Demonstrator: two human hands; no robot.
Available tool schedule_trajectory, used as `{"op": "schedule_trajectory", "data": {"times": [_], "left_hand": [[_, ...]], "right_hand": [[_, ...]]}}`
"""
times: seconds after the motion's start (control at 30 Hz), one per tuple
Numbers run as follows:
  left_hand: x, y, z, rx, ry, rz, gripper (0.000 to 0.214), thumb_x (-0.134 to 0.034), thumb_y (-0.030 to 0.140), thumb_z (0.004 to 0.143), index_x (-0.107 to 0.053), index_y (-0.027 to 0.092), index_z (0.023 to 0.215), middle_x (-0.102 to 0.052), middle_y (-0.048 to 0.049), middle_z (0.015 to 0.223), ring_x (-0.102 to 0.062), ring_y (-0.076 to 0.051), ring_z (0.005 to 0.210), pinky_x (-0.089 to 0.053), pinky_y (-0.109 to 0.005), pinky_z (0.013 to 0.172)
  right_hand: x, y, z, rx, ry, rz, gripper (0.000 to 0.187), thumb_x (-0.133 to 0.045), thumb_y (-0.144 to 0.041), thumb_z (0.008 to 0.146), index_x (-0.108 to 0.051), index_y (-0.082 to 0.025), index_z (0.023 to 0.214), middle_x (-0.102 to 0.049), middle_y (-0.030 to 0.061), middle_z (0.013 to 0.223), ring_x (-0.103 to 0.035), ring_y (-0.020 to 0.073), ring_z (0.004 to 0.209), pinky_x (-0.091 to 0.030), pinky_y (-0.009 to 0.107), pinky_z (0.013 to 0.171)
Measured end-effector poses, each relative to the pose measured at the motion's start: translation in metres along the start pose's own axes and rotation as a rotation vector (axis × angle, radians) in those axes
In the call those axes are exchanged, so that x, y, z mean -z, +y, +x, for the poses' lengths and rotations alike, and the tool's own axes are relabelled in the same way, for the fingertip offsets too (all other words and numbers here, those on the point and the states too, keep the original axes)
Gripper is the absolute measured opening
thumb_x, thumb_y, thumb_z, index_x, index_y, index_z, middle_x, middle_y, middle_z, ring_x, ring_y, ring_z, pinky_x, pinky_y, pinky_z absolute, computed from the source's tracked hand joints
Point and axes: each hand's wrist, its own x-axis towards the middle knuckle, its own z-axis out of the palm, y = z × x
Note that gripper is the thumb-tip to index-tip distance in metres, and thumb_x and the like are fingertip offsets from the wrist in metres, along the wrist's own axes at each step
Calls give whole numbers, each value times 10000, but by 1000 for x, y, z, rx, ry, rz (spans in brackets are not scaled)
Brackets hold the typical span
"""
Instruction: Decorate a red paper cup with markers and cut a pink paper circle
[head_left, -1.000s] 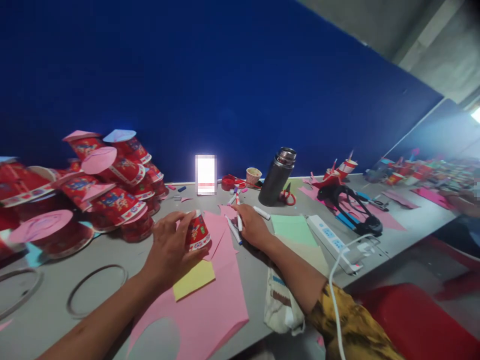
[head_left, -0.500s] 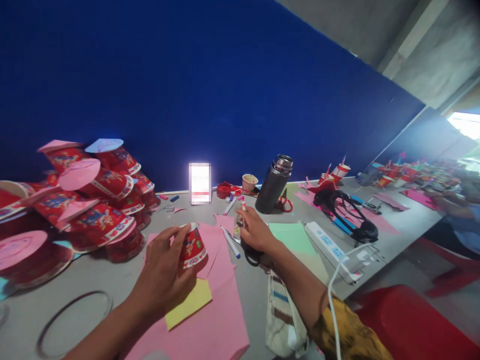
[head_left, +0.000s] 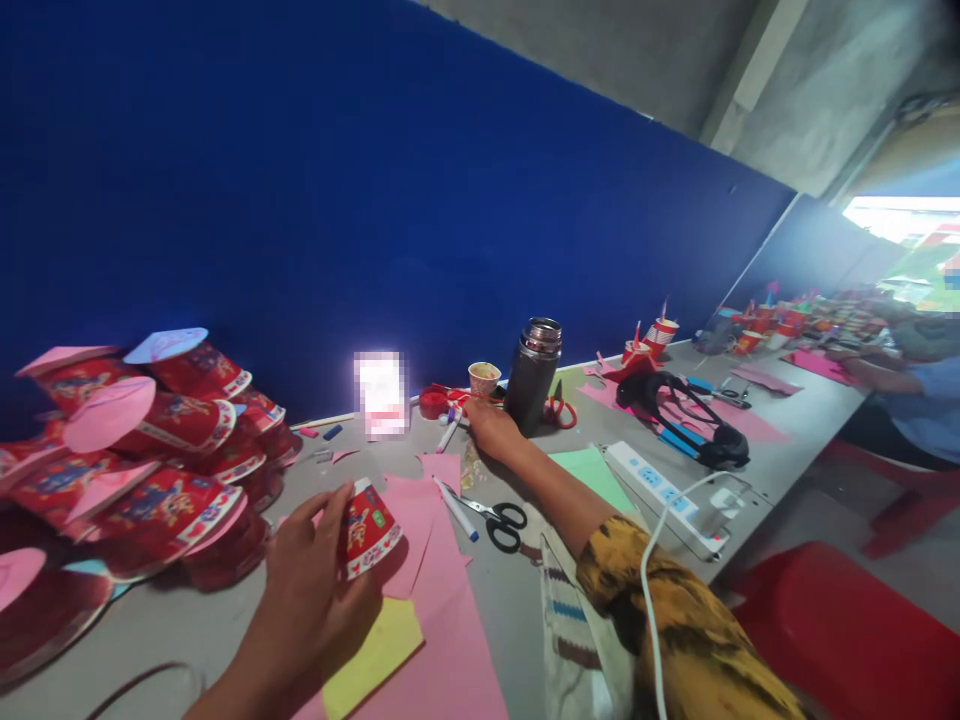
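My left hand (head_left: 307, 590) is closed round a small red printed paper cup (head_left: 369, 528), tilted on its side just above the pink paper sheets (head_left: 442, 610). My right hand (head_left: 489, 426) is stretched far forward, resting on the table among loose markers (head_left: 452, 425) beside a dark thermos flask (head_left: 533, 378). Its fingers point away from me and are hidden. Black-handled scissors (head_left: 501, 520) and a white marker (head_left: 456, 497) lie between my two arms.
A heap of red cups with pink paper lids (head_left: 142, 440) fills the left. A bright phone screen (head_left: 381, 395), a red tape roll (head_left: 433, 402), a small cup (head_left: 484, 377), a power strip (head_left: 660, 487), headphones (head_left: 694, 425) and green paper (head_left: 596, 476) lie around. Another person's arm (head_left: 911, 385) rests far right.
My right hand has reached forward from the pink paper to the markers beside the flask, uncovering the black scissors. My left hand still holds the cup. The view has swung left and down.
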Motion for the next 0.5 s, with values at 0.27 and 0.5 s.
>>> {"op": "schedule_trajectory", "data": {"times": [0.27,0.5], "left_hand": [[1,-13,-2,-46,-75,-32,819,-570,430,937,-228,254,1660,-493,-231,1421,-522,-498,1316,-476,-717,1047],[0,-14,-3,11,-75,-144,807,-569,447,955,-251,256,1672,-490,-228,1425,-535,-483,1310,-490,-715,1070]], "right_hand": [[-14,11,-10,18,16,16,245,-554,-106,1032,-655,-172,1245,-735,171,1288,-666,289,1227,-514,392,1066],[-8,10,-17,4,66,28,255,-570,-144,1054,-665,-141,1290,-729,165,1316,-646,261,1273,-481,378,1141]]}}
